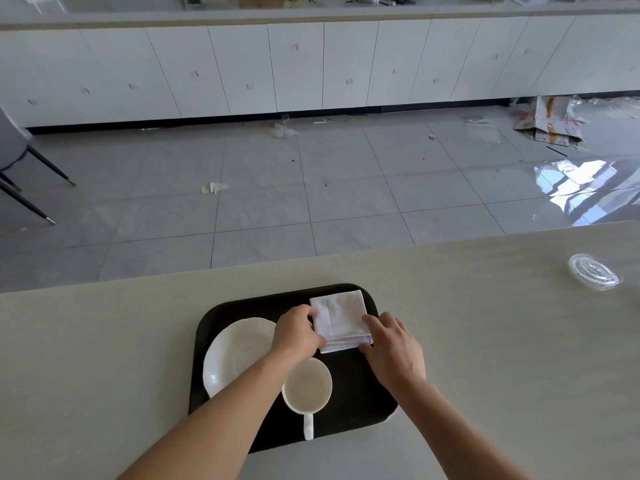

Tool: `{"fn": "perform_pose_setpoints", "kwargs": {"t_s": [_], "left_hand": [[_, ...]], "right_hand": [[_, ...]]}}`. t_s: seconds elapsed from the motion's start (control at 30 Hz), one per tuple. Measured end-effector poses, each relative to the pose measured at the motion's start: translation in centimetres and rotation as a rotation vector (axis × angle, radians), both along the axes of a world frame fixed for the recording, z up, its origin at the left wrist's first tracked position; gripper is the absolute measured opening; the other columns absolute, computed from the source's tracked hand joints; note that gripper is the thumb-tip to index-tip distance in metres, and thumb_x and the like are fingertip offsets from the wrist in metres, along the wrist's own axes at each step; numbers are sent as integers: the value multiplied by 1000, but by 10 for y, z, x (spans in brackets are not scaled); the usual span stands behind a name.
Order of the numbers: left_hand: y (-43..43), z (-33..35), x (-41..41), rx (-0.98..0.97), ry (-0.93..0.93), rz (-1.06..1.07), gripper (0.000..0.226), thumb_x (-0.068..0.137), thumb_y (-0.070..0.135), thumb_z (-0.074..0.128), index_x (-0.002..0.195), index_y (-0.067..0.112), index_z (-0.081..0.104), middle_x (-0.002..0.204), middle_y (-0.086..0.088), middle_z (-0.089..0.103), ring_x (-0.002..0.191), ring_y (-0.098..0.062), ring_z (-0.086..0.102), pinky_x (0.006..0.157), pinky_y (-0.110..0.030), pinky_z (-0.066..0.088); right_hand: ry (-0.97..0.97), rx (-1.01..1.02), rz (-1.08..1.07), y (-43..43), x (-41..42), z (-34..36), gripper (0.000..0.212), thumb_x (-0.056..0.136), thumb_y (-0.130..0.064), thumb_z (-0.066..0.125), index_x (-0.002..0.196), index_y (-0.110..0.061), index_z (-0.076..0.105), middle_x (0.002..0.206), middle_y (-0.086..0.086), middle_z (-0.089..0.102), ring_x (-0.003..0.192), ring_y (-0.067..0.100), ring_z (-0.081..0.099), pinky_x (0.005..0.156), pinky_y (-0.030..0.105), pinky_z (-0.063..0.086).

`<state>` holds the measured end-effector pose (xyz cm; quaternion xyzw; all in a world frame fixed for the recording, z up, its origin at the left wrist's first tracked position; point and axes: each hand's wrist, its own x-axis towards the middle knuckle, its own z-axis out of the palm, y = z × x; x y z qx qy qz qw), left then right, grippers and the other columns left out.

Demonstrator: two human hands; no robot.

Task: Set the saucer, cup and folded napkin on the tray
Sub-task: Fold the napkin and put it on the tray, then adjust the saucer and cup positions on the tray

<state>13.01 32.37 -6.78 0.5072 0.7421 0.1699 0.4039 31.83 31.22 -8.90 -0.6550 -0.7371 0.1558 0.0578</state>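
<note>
A dark brown tray (360,393) lies on the pale table in front of me. A white saucer (235,355) rests in the tray's left half. A white cup (307,384) stands upright beside the saucer, handle pointing toward me. A folded white napkin (341,318) lies flat in the tray's far right corner. My left hand (298,332) grips the napkin's left edge, its forearm crossing over the saucer and the cup's rim. My right hand (393,348) pinches the napkin's near right corner with fingertips and thumb.
A clear plastic lid (594,271) lies on the table at the far right. The table's far edge runs just beyond the tray, with tiled floor, scattered litter and white cabinets past it. A chair (14,161) stands at the left.
</note>
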Motion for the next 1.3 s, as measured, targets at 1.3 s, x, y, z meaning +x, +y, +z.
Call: {"fn": "perform_pose_setpoints", "kwargs": {"t_s": [1.3], "left_hand": [[-148, 6, -101, 77, 108, 514, 29, 80, 14, 58, 109, 14, 61, 77, -1, 68, 76, -26, 66, 75, -39, 54]], "right_hand": [[311, 3, 139, -59, -49, 41, 57, 84, -56, 67, 133, -28, 58, 127, -9, 59, 117, 18, 55, 85, 33, 53]]}}
